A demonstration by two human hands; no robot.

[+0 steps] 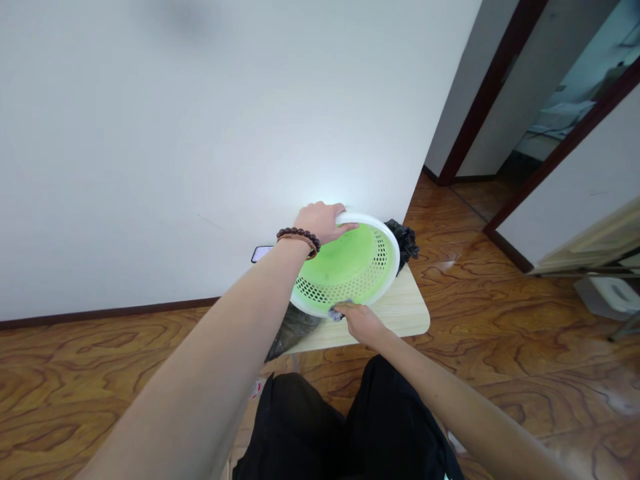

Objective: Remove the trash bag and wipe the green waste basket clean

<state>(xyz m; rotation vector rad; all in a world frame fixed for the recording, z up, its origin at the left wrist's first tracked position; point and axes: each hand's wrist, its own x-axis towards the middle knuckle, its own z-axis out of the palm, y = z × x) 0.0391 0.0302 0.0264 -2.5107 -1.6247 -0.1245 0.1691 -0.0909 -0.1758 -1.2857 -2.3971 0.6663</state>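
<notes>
A round green colander [345, 257] with a white rim and rows of holes is tilted above a small pale wooden table [407, 307]. My left hand [324, 220] grips its far rim, the thumb inside the edge and the fingers outside. At the near rim my right hand [361, 321] is closed on a small greyish crumpled cloth [337, 314], pressed against the edge. Part of the cloth is hidden by the fingers. A beaded bracelet [300, 235] circles my left wrist.
A black plastic bag [404, 243] lies at the table's right rear, and a dark bag [295, 328] at its left front. A phone [261, 253] rests by the white wall [200, 147]. On the wooden floor at right stands a white stool [613, 293]; a doorway opens beyond.
</notes>
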